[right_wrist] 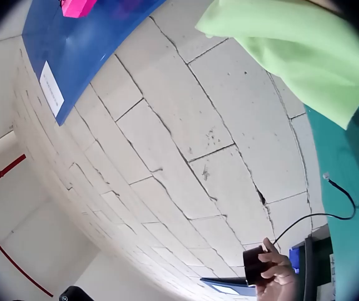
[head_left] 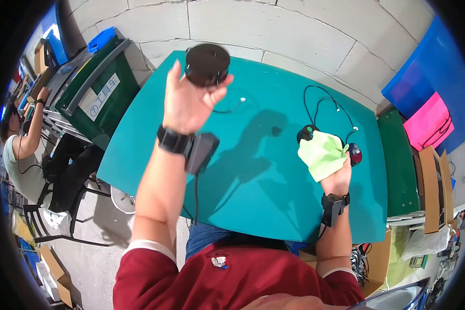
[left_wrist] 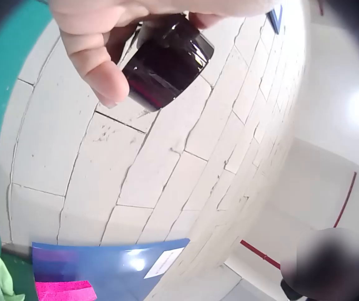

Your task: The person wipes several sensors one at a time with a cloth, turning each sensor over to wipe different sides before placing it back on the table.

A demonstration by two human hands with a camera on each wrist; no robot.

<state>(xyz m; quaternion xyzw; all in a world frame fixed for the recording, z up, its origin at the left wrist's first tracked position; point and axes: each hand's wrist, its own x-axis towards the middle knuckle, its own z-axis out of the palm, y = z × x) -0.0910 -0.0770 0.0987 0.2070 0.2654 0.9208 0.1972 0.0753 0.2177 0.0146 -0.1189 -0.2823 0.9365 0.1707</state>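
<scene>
The black round thing (head_left: 207, 64) was in your left hand (head_left: 188, 106), up in the air over the table's 11 o'clock side. It sat at 1 o'clock from your palm, which faced up. Your fingers were bent round it and touched it, and in the left wrist view they showed on two sides of it. A thin black wire (right_wrist: 320, 215) seemed to come from it and bent down to the table, and its white plug (head_left: 243, 99) was at about 4 o'clock from the black round thing.

Your right hand (head_left: 337, 181) was at 4 o'clock on the table side, and it held the soft green cloth (head_left: 320, 155). The cloth hung at 11 o'clock from that hand and hid most of its fingers. A dark thing (head_left: 306, 133) peeked out at the cloth's 11 o'clock edge. A red-and-black round thing (head_left: 356, 155) was just beside your right hand, at 1 o'clock from it. More thin wires (head_left: 315, 98) made loops at 12 o'clock from the cloth.

All this was on or over the blue-green table (head_left: 139, 150). Past its 12 o'clock edge stood a pale block wall (head_left: 294, 26). A green cart (head_left: 101, 93) stood at 10 o'clock, and a person (head_left: 23, 155) sat at 9 o'clock. A pink bag (head_left: 430, 121) was at 3 o'clock.
</scene>
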